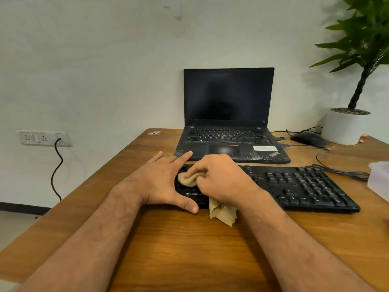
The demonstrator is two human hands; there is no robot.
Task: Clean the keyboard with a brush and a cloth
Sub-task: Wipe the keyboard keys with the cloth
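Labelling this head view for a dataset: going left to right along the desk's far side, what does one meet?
Wall socket → laptop → mouse → white plant pot.

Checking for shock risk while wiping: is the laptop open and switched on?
Open, lid upright. The laptop screen is fully dark, so it looks off or asleep; cannot tell which.

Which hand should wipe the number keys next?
The right hand, probably: it already grips the cloth and is nearer those keys on the keyboard. The left hand lies flat, steadying the keyboard's left end.
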